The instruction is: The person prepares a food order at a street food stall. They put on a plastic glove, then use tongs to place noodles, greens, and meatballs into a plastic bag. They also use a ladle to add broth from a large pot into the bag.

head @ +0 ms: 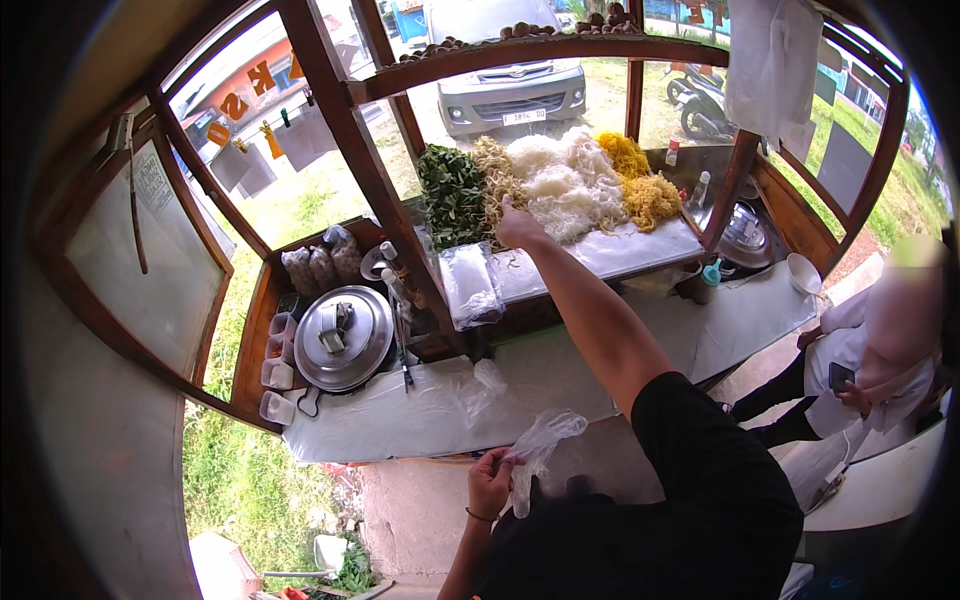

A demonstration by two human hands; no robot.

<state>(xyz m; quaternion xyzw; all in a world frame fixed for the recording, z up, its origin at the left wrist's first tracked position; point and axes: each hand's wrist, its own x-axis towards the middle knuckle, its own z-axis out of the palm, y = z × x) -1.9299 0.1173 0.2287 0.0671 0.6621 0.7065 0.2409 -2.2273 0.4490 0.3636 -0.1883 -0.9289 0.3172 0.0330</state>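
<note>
My left hand (490, 481) is low in the middle, pinching a thin clear plastic bag or glove (546, 442); I cannot tell which. The plastic hangs loose in front of my dark shirt. My right hand (517, 227) reaches across the counter to the near side of the pale bean sprouts (491, 166). Its index finger points into them, while the other fingers look curled and partly hidden. Dark green leafy vegetables (450, 196) lie left of the sprouts. White rice vermicelli (562, 176) is heaped to their right, then yellow noodles (651, 201). A plastic-wrapped stack (470, 283) sits before the greens.
A lidded metal pot (343, 337) stands at left beside small plastic containers (277, 373) and filled bags (322, 266). Wooden posts (401, 255) frame the stall. A crumpled plastic bag (487, 379) lies on the covered counter (360, 427). At right are a white bowl (804, 274) and a person holding a phone (841, 377).
</note>
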